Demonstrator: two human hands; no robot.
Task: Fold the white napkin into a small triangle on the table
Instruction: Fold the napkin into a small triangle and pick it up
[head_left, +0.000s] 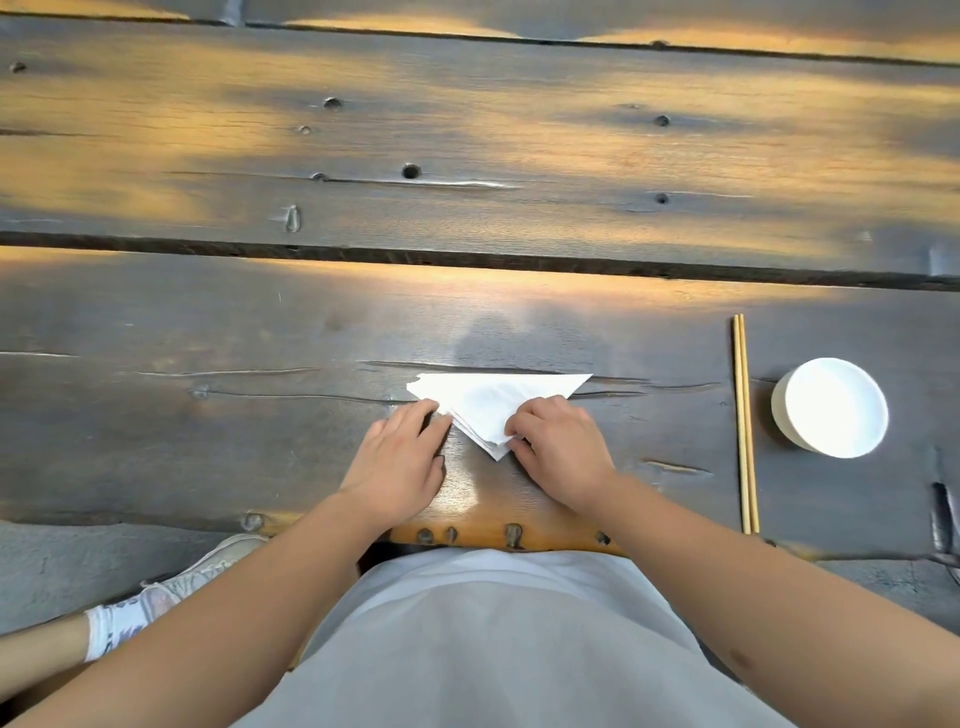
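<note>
Nearest the person, the left hand (402, 457) lies open, fingers flat on the tabletop (208, 322) beside the white napkin (493, 402), steadying its left edge, while the right hand (558, 441) curls onto its near corner, apparently pressing the triangle's layers flat.

The table (467, 156) lies bare across its whole far side and along the left, so a hand can pass freely there. Near the front edge the folded napkin (493, 400) takes the middle, with the left hand (400, 457) resting flat at its left edge and the right hand (561, 447) curled on its right edge. To the right a pair of chopsticks (745, 426) runs front to back, and just beyond them stands a white bowl (831, 408). Between the napkin and the chopsticks the wood is clear.
</note>
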